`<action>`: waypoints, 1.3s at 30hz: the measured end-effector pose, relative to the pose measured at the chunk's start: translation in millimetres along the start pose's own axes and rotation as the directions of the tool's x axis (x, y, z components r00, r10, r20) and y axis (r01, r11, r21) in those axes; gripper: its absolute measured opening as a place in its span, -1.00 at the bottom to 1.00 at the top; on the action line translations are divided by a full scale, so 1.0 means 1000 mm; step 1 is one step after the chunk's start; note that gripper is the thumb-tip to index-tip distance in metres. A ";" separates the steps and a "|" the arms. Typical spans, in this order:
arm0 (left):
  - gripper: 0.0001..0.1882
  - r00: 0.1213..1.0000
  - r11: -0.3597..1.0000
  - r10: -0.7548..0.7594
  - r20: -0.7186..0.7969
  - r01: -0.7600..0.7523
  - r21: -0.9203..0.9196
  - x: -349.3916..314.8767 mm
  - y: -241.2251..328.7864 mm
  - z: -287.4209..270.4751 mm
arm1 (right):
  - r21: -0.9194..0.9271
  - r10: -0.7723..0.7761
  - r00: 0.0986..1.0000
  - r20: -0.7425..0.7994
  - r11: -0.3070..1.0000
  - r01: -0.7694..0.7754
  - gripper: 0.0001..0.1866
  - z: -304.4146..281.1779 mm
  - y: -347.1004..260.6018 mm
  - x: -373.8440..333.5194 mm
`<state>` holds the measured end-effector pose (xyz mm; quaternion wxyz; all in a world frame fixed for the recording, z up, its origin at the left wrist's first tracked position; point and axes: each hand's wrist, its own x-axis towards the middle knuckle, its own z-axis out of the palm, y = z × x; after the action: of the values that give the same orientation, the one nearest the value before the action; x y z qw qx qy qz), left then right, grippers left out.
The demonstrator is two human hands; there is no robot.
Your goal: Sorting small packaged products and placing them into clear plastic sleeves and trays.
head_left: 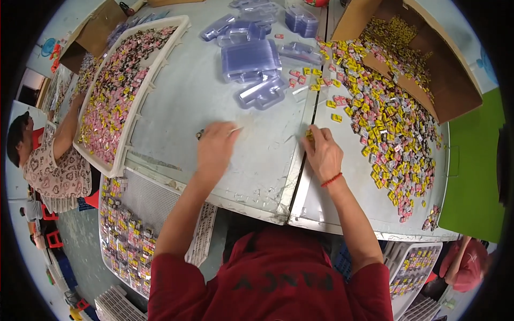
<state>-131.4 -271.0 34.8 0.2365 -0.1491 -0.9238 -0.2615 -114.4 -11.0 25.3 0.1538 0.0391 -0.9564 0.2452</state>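
Observation:
My left hand is over the middle of the pale table, fingers curled and slightly blurred. A small dark piece shows at its outer edge; whether the hand grips it cannot be told. My right hand, a red cord on its wrist, is by the seam between the two tabletops. Its thumb and fingers pinch a small yellow piece, partly covered by the fingertips. Right of that hand spreads a big heap of small yellow, pink and grey pieces. Clear plastic blister trays lie stacked beyond both hands.
At left, a white tray holds many small wrapped pieces. A tipped cardboard box spills pieces at the far right. Filled trays stand below the table edge at left. A co-worker reaches into the white tray.

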 end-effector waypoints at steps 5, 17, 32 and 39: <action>-0.83 0.968 0.972 0.226 0.112 -0.232 0.041 0.074 0.011 0.079 | -0.065 -0.053 0.998 -0.028 0.997 0.051 -0.74 0.006 0.009 -0.010; -0.76 0.848 0.966 -0.067 0.526 0.187 -0.179 0.104 -0.010 0.082 | 0.215 0.261 0.965 -0.040 0.945 -0.246 -0.78 -0.019 0.085 -0.015; -0.77 0.721 0.797 -0.304 0.622 0.550 -0.248 0.117 -0.022 0.071 | 0.496 0.276 0.953 -0.125 0.849 -0.180 -0.82 -0.035 0.070 -0.075; -0.85 0.994 0.962 0.091 0.059 -0.072 -0.265 0.100 0.055 0.051 | 0.467 0.294 0.946 -0.138 0.861 -0.200 -0.81 -0.044 0.083 -0.088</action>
<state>-211.9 -182.8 70.5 0.1928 -0.2261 -0.8819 -0.3660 -30.8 82.7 -3.9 0.2052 -0.0755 -0.8503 0.4787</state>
